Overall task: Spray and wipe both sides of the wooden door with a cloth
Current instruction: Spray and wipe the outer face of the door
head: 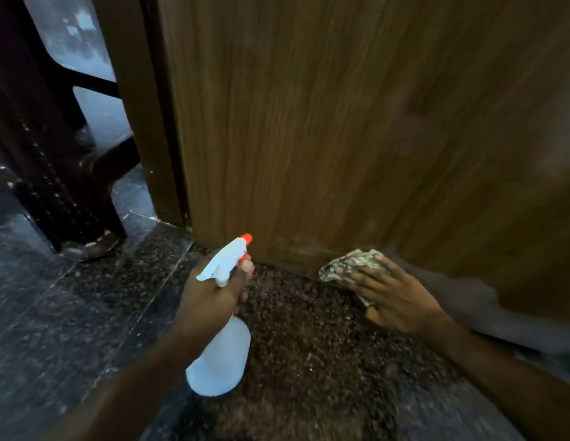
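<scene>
A: Where is the door?

B: The door [357, 128] fills the upper right of the view, brown with vertical grain. Its bottom edge runs just above the floor [309, 338], slanting down toward the right. A frame [134, 106] stands along its left edge.

A: And the hands?

B: The left hand [210, 297] is closed around the neck of a bottle [221, 361], with a finger on the orange trigger. The bottle is white and translucent, tilted, with a white spray head and an orange nozzle tip pointing at the door's lower left corner, close to the wood.

A: Any label or brand on it?

B: No writing can be read on the bottle or anywhere else.

A: The right hand?

B: The right hand [392, 297] is spread nearly flat, fingers extended, pressing a cloth [350, 265] against the door's bottom edge. The cloth is bunched, pale with a dark mottled pattern, and pokes out past the fingertips to the left.

A: What about the door's surface there?

B: Dull, hazy patches show on the wood above and to the right of the cloth.

A: Anything else nearby?

B: Dark wooden furniture [54, 160] stands at the left beyond the frame, on glossy dark tiles. The floor under the hands is speckled brown stone.
</scene>
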